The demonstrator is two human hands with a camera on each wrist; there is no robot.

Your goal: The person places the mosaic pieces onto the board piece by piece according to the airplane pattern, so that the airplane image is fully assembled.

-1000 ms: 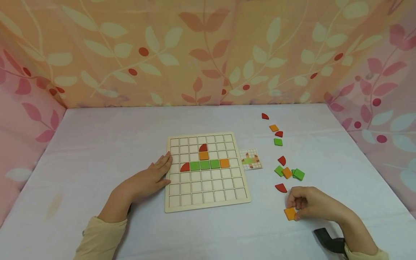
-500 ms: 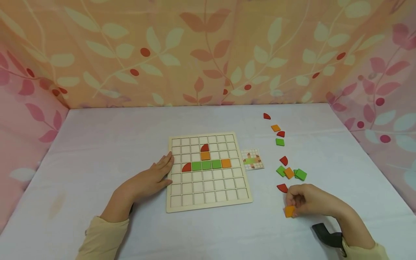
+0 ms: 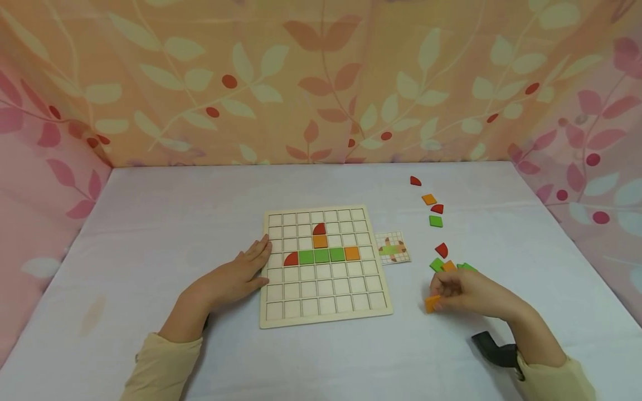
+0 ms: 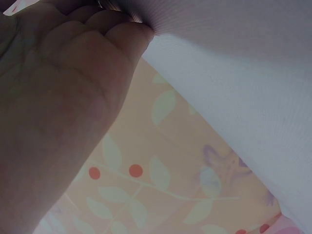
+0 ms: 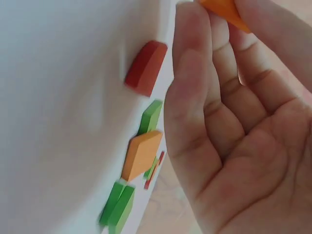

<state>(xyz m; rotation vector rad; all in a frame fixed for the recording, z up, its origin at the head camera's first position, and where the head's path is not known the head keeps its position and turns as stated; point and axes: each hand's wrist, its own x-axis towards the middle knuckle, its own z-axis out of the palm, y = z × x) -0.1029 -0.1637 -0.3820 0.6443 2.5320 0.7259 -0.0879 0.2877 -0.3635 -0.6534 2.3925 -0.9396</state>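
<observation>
Head view: your left hand (image 3: 233,278) rests at the board (image 3: 325,288) while an orange tile (image 3: 432,304), pinched in your right hand (image 3: 471,295), draws closer.

At left, your fingers lie extended over the board's near edge, gripping nothing, as they did a second ago. On the grid, the placed pieces (image 3: 321,255) are unchanged: a row of five, with an orange and a red above its middle. The card (image 3: 393,248) lies at the board's right edge. Farther right, the orange tile has come up and inward from lower right, held between thumb and curled fingers; it is nearer the board but not yet on it, so the pattern has gained nothing. Loose pieces (image 3: 436,221) lie beyond your right hand, which now hides one from the head view.
</observation>
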